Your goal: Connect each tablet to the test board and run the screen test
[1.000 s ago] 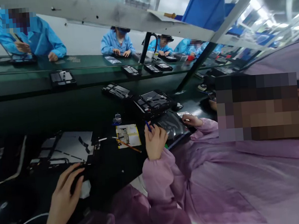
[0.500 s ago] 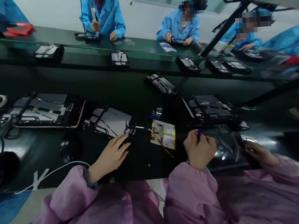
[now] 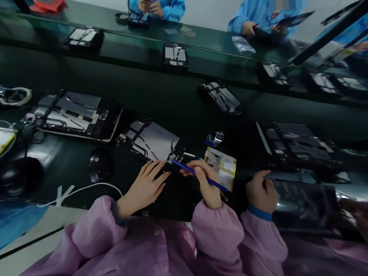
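My left hand (image 3: 146, 184) lies with outstretched fingers at the near edge of an opened tablet (image 3: 158, 137), its fingertips touching or just above that edge. In my right hand (image 3: 207, 182) is a slim blue pen-like tool (image 3: 186, 166), pinched between thumb and fingers. Its tip points left, at the tablet's near right corner beside my left fingertips; whether it touches is unclear. Just beyond my right hand lies a battery-like flat pack with yellow edges (image 3: 228, 168), partly hidden by the hand. A small shiny clear piece (image 3: 215, 138) sits behind it.
A co-worker's hand with a blue wristband (image 3: 261, 191) is close on my right, by a dark panel (image 3: 305, 203). Other opened tablets lie left (image 3: 72, 116), right (image 3: 304, 142) and ahead (image 3: 220, 97). A black mouse (image 3: 100, 165) and white cable (image 3: 102, 184) are left.
My right hand has moved left with the blue tool, from beside the dark panel to the tablet's corner. My left hand stays at the tablet's edge. The view has tilted down and shifted left.
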The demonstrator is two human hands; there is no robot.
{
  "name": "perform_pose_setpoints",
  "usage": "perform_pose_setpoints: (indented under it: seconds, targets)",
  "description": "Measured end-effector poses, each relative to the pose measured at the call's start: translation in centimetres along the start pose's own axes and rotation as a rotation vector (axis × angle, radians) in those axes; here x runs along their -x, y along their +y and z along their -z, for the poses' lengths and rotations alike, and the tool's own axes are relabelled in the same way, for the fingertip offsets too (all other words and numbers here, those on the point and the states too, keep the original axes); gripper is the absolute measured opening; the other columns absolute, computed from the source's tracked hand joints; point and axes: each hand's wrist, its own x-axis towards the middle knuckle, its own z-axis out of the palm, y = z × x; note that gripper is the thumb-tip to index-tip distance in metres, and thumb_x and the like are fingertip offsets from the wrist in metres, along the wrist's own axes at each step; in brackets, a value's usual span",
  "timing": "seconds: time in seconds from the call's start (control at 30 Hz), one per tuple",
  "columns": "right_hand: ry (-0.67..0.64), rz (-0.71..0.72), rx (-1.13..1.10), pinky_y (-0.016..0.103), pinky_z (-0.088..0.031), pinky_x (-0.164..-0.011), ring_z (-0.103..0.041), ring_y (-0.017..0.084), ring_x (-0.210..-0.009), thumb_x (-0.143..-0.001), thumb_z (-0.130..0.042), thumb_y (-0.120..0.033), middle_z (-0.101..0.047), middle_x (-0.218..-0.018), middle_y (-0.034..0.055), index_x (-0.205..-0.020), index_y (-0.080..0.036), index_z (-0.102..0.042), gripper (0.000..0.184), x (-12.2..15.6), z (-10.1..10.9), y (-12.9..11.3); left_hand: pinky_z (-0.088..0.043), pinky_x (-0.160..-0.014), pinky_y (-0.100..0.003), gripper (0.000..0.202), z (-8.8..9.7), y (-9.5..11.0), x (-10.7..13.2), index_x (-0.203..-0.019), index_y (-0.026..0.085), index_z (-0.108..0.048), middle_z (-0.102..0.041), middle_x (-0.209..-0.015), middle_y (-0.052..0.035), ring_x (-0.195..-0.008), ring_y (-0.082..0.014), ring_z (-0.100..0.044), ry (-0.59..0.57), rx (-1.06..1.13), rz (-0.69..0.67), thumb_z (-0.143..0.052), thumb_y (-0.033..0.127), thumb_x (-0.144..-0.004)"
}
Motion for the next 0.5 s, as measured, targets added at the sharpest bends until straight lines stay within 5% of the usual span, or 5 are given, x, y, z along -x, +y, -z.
perform_pose_setpoints:
  seconds: [0.23,0.4,0.5]
  targets:
    - [-0.262,-0.13,-0.545,0.025,-0.042,-0.044,-0.026,0.012,-0.034,-0.094,-0.012,-0.044,-0.013,-0.05,-0.0087,-0.104,-0.025,-0.056,0.049,1.1,-1.7,3.2,-0.032,-0.11,-0.052,0.04,-0.2,-0.4,0.4,-0.13,0.022,-0.048,-0.049,-0.135,-0.0101,-0.136,-0.0283,-0.032,0.022,0.082,0.012,-0.044,0.017,-0.091]
    - [-0.349,-0.221,-0.651,0.03,-0.047,-0.046,-0.034,0.013,-0.036,-0.093,-0.013,-0.053,-0.018,-0.049,-0.0082,-0.101,-0.024,-0.055,0.052,1.1,-1.5,2.5,-0.048,-0.093,-0.046,0.03,0.4,0.1,0.0,-0.116,0.019,-0.047,-0.058,-0.12,-0.0127,-0.113,-0.0262,-0.054,0.169,0.274,0.121,-0.052,0.033,-0.09]
    - [-0.666,-0.182,-0.897,0.031,-0.05,-0.05,-0.043,0.012,-0.041,-0.09,0.002,-0.06,-0.029,-0.05,-0.0062,-0.11,-0.021,-0.055,0.071,0.7,-1.4,2.2,-0.052,-0.075,-0.036,0.019,0.6,0.7,-0.6,-0.106,0.019,-0.05,-0.064,-0.097,-0.0083,-0.087,-0.0201,-0.062,0.059,0.251,0.079,-0.044,0.032,-0.094]
